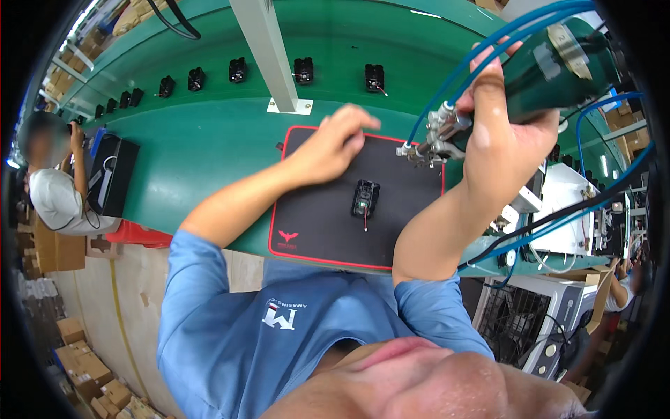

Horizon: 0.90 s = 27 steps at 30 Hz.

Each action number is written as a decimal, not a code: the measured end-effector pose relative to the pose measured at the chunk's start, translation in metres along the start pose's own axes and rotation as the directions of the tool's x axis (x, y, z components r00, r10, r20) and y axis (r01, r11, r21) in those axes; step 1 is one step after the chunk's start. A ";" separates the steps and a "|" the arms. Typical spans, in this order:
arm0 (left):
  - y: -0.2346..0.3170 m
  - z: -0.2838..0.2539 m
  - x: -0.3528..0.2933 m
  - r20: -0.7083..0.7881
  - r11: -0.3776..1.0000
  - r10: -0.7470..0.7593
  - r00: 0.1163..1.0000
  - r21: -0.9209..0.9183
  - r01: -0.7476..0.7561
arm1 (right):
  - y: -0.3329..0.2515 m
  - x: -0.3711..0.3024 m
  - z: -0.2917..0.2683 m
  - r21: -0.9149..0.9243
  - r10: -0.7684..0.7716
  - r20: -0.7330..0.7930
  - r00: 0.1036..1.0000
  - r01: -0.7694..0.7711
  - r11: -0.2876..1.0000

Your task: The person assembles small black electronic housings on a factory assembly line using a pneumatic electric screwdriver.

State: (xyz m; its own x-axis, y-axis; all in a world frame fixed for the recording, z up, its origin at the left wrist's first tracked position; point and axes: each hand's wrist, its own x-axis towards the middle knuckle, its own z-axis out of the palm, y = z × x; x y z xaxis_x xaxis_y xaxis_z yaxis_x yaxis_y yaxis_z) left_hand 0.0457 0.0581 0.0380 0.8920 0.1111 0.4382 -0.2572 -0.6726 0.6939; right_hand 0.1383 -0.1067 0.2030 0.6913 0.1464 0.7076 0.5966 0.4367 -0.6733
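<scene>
My right hand [492, 133] is wrapped round a dark green power screwdriver [558, 70]. Its metal nose [440, 133] points left over the mat, with blue hoses [460, 77] joined to the metal fittings. Over the far left part of a black mat with a red border [314, 216], my left hand [335, 143] hovers, fingers partly bent and apart, holding nothing I can see. A small black plastic housing [365, 199] lies on the mat between and nearer than my hands. Inside it a bit of green board shows, and a short wire with a small plug sticks out toward me.
Beyond the mat, several similar black housings [303, 70] stand in a row along a green belt [405, 63]. A grey post [265, 49] rises at the bench's far side. Cables and hoses [558, 223] cross at right. At far left a person [59, 181] works beside a black box [115, 174].
</scene>
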 end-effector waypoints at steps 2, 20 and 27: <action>0.031 -0.011 -0.043 0.278 0.991 -0.098 0.956 0.114 0.069 | 0.008 0.002 -0.001 -0.026 0.006 -0.012 1.000 -0.007 1.000; 0.015 0.045 -0.072 0.135 0.970 0.079 0.988 0.219 -0.108 | -0.049 -0.044 0.019 0.189 0.202 0.035 0.979 -0.205 0.960; 0.014 0.047 -0.074 0.082 0.982 0.127 0.988 0.128 -0.137 | -0.041 -0.074 0.013 0.195 -0.063 0.170 0.983 0.030 0.980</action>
State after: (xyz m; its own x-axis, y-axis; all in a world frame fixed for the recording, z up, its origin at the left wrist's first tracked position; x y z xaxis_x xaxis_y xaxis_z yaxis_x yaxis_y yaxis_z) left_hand -0.0063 0.0065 -0.0117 0.8795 -0.0361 0.4744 -0.3275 -0.7692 0.5486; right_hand 0.0571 -0.1242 0.1812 0.5730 0.2669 0.7749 0.5259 0.6054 -0.5974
